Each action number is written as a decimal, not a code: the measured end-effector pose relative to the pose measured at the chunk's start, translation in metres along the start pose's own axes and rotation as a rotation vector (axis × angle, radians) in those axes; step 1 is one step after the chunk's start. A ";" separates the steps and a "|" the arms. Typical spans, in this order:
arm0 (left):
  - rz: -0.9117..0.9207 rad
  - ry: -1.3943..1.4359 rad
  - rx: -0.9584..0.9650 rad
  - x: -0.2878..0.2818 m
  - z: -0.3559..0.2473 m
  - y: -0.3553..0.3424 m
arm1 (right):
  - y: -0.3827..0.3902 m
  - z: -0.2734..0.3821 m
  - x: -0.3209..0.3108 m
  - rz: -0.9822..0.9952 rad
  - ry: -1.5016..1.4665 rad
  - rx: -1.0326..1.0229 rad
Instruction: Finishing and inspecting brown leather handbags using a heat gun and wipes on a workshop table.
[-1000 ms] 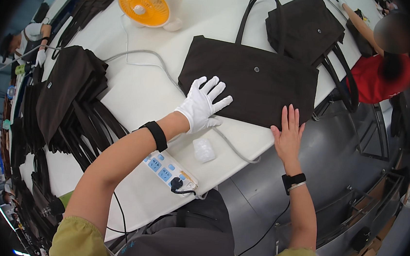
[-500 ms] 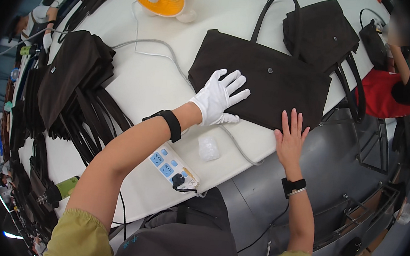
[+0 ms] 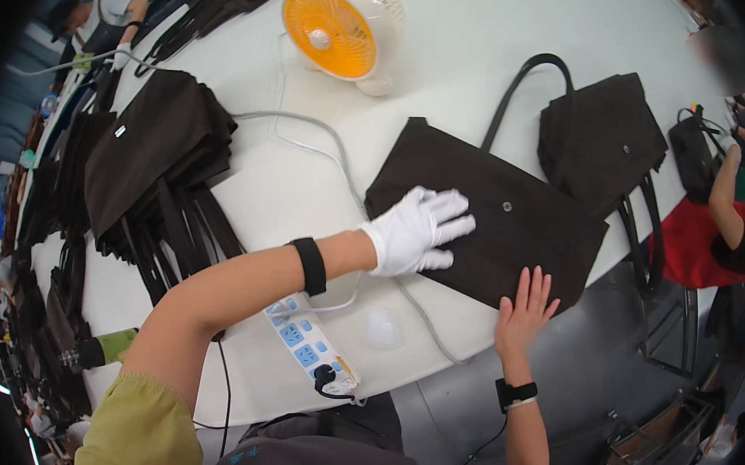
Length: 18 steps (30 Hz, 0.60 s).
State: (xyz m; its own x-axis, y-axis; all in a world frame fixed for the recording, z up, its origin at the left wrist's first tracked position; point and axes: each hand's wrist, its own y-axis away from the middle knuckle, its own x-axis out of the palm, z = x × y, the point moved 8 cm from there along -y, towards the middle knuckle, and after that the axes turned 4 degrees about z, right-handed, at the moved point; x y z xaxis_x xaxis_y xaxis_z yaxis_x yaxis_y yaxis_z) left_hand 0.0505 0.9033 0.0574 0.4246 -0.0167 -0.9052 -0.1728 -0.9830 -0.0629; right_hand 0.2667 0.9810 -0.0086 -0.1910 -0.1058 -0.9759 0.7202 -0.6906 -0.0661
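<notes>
In the head view, a dark brown tote bag [image 3: 518,236] lay flat near the front edge of a white worktop [image 3: 468,46], beneath a gloved left hand [image 3: 415,232], its fingers spread and grasping nothing, and a bare right hand [image 3: 521,323], its fingers extended and released along the near edge. An orange-faced fan [image 3: 330,32], a power strip [image 3: 316,348] and stacked dark bags [image 3: 159,143] shared the surface. Beyond the worktop, a person in red [image 3: 695,247] worked at right above grey flooring [image 3: 454,412]; another in white [image 3: 116,6] stood at upper left.
</notes>
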 end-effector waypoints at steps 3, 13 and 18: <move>-0.238 -0.079 -0.267 -0.052 0.067 0.001 | -0.004 0.005 -0.011 -0.012 -0.039 -0.017; -0.145 0.326 -0.461 -0.041 0.156 -0.035 | -0.003 0.009 -0.002 -0.033 0.003 -0.015; -0.090 -0.029 -0.337 -0.031 0.132 -0.051 | -0.008 0.008 -0.007 -0.038 -0.003 0.005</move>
State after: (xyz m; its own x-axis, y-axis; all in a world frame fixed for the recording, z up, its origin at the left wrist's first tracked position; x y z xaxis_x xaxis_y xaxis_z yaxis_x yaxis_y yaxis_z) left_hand -0.0711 0.9776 0.0338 0.3987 0.0730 -0.9142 0.1694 -0.9855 -0.0049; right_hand 0.2564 0.9816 0.0003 -0.2205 -0.0813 -0.9720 0.7092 -0.6975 -0.1025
